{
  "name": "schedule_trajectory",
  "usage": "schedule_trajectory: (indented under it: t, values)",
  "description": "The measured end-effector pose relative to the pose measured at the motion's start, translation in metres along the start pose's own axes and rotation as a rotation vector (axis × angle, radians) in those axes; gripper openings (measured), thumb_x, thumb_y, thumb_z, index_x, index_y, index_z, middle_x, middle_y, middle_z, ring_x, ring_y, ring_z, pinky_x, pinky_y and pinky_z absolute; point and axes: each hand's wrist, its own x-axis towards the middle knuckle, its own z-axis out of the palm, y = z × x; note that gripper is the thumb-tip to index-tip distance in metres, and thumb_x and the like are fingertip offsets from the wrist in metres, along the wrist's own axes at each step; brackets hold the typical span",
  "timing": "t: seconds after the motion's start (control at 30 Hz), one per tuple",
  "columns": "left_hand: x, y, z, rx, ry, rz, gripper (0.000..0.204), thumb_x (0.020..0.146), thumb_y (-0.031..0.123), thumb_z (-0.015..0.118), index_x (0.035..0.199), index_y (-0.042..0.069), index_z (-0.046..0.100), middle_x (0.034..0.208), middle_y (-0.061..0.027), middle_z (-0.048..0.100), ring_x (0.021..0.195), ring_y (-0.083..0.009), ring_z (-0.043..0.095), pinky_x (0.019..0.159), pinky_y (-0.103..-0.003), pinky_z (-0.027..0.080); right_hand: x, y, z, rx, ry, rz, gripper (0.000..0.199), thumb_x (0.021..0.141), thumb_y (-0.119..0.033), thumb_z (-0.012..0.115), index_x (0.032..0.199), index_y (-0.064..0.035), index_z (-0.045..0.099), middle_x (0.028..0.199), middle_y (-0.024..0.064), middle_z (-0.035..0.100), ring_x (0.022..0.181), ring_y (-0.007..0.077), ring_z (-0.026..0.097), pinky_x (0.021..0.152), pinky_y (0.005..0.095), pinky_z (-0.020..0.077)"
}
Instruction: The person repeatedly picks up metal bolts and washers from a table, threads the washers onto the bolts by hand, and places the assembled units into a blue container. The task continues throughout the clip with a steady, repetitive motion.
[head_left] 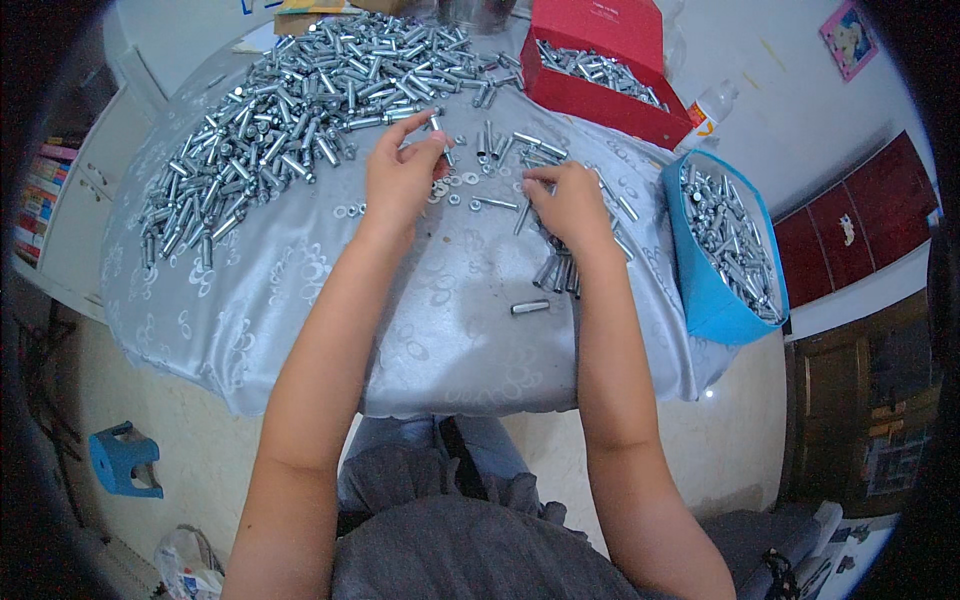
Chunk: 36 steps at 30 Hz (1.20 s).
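Observation:
My left hand (400, 172) is closed, holding an upright expansion bolt (436, 121) between thumb and fingers above the table. Beside it lie loose washers (470, 179) and several nuts (454, 199). My right hand (568, 205) is also closed, thumb and fingertips drawn together low over the cloth. What it pinches, if anything, is too small to tell. Loose metal sleeves (545, 270) lie partly hidden under that wrist, and one sleeve (530, 307) rests apart, nearer to me. More bolts and sleeves (538, 146) are scattered just beyond the right fingers.
A large heap of expansion bolts (300, 110) covers the far left of the cloth-covered table (290, 330). A red box (610, 105) of bolts stands at the back right, near a plastic bottle (712, 108). A blue fabric bin (700, 300) full of bolts sits at the right edge. A blue stool (125, 460) stands on the floor at left.

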Motion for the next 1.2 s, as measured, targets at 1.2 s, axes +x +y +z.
schedule_trajectory:
  t: [1.2]
  values:
    - [-0.006, -0.001, 0.006, -0.215, -0.161, -0.298, 0.034, 0.083, 0.012, 0.055, 0.113, -0.004, 0.048, 0.084, -0.0066, 0.058, 0.074, -0.0114, 0.058, 0.067, -0.022, 0.051, -0.007, -0.044, -0.011, 0.788, 0.032, -0.123, 0.014, 0.074, -0.010, 0.063, 0.084, -0.0004, 0.060, 0.074, 0.0058, 0.058, 0.066, 0.0113, 0.053, 0.059, 0.0238, 0.0432]
